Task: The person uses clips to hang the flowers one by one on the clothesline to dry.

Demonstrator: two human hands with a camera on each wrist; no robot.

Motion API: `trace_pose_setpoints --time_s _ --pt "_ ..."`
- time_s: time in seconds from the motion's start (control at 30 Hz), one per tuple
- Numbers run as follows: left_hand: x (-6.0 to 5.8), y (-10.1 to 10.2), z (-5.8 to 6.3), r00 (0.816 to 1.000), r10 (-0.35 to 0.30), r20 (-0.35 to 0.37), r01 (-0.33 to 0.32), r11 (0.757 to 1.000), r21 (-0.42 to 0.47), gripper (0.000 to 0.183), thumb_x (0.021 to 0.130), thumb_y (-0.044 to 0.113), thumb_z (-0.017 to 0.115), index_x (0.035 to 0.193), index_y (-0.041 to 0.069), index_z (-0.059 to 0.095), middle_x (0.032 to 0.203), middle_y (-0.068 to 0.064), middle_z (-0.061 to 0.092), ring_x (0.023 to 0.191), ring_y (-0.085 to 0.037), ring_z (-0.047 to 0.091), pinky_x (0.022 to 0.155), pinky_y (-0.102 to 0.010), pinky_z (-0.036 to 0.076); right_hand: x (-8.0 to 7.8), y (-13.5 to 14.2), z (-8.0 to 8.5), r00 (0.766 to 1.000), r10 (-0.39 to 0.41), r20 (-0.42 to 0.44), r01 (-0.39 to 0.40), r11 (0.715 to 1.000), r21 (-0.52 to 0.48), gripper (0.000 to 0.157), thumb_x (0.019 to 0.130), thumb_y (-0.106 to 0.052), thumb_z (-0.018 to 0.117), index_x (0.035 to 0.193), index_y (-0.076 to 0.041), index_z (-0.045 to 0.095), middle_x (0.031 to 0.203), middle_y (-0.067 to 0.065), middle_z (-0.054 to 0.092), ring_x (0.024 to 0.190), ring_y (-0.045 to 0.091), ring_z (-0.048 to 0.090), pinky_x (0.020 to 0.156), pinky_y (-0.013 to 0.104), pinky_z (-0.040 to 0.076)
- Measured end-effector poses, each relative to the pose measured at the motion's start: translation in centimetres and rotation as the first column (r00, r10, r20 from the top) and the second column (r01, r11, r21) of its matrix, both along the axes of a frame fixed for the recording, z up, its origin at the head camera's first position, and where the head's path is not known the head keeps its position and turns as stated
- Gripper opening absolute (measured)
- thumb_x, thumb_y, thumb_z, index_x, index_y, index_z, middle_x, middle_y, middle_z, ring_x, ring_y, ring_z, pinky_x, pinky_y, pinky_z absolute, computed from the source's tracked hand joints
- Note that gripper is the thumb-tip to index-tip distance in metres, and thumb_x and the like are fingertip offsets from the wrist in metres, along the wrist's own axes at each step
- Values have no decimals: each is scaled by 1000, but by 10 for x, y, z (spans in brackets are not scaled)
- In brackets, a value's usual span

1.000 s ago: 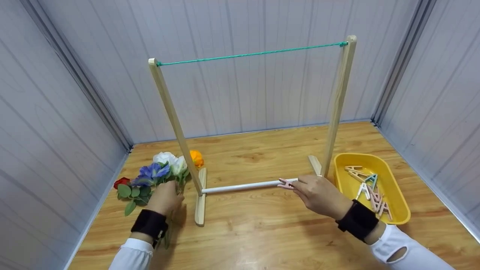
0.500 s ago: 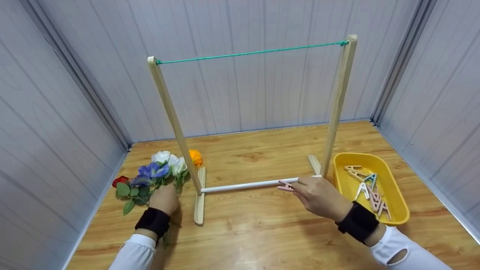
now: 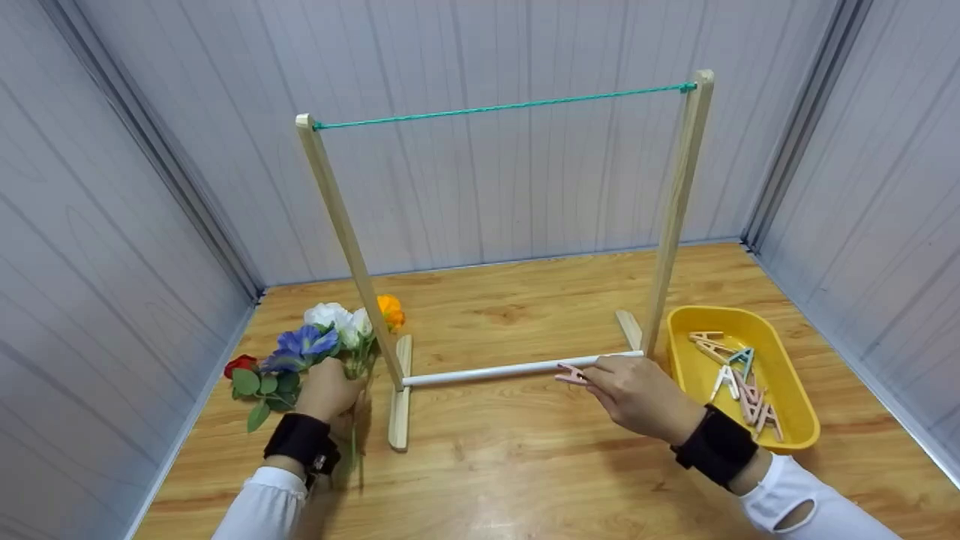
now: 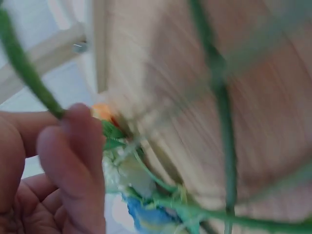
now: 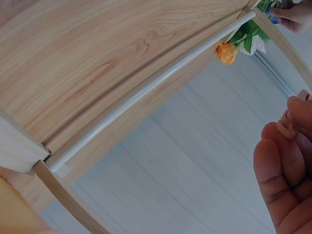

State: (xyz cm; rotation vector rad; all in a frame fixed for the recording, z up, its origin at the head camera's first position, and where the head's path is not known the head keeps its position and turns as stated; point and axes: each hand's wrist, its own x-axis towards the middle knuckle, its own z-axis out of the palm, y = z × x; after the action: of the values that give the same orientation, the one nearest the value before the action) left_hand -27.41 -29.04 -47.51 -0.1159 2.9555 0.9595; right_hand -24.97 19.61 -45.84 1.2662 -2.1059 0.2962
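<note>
At the left of the table, my left hand point(image 3: 328, 390) is over a heap of flowers with green stems. Between its thumb and finger it pinches a green flower stem point(image 4: 31, 80); which bloom this stem bears I cannot tell. Around it lie a red flower point(image 3: 240, 365), a blue-purple flower point(image 3: 304, 343), white flowers point(image 3: 330, 316) and an orange flower point(image 3: 390, 311). My right hand point(image 3: 637, 394) pinches a pink clothespin point(image 3: 571, 374) in front of the white bar point(image 3: 495, 371). The clothespin is mostly hidden by fingers in the right wrist view.
A wooden frame with a left post point(image 3: 341, 225) and right post point(image 3: 679, 210) carries a green cord point(image 3: 502, 107) across its top. To the right stands a yellow tray point(image 3: 802, 390) with several clothespins point(image 3: 726, 381). Pale panels enclose the table's back and sides.
My left hand has shifted slightly among the flower stems, and stem ends below it have swung to the right. My right hand stays nearly still with the pink clothespin.
</note>
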Motion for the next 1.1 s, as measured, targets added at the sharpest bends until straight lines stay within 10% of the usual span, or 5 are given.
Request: trace_pose_setpoints --time_s 0.23,0.57,0.73,0.9,1.1 --pt "2 12 -1 997 -54 48 49 994 100 31 100 7 72 69 2 70 57 -3 63 48 -14 58 49 -26 44 0 1 -1 1000 -18 0 18 1000 0 18 90 -5 85 107 -2 78 89 6 71 72 17 70 60 31 58" --pt "-3 17 -15 972 -235 -1 233 965 -121 22 97 -4 64 119 -9 66 95 -20 72 83 -30 72 71 -45 59 0 2 -3 1000 -20 17 20 1000 -8 16 107 -16 70 106 -3 78 89 6 73 72 17 71 59 32 58" --pt "2 14 -23 864 -493 -102 394 789 -471 16 95 -5 71 111 -1 72 101 -21 62 82 -36 66 73 -52 60 1 2 -3 1000 -20 20 20 1000 -11 37 117 -27 51 109 -4 79 89 6 73 72 16 70 60 32 58" --pt "7 8 -27 739 -659 -142 410 607 -681 31 78 3 83 107 2 74 102 -18 62 80 -33 62 69 -49 60 1 2 -3 1000 -15 19 16 1000 -9 33 116 -25 54 109 -3 78 90 6 72 74 16 70 61 32 58" --pt "8 3 -28 682 -683 -261 376 634 -675 18 87 5 81 104 4 77 99 -15 62 73 -27 61 63 -43 59 0 3 -1 1000 -11 8 11 1000 -10 20 92 -5 83 111 -1 78 89 7 70 71 17 67 60 32 56"
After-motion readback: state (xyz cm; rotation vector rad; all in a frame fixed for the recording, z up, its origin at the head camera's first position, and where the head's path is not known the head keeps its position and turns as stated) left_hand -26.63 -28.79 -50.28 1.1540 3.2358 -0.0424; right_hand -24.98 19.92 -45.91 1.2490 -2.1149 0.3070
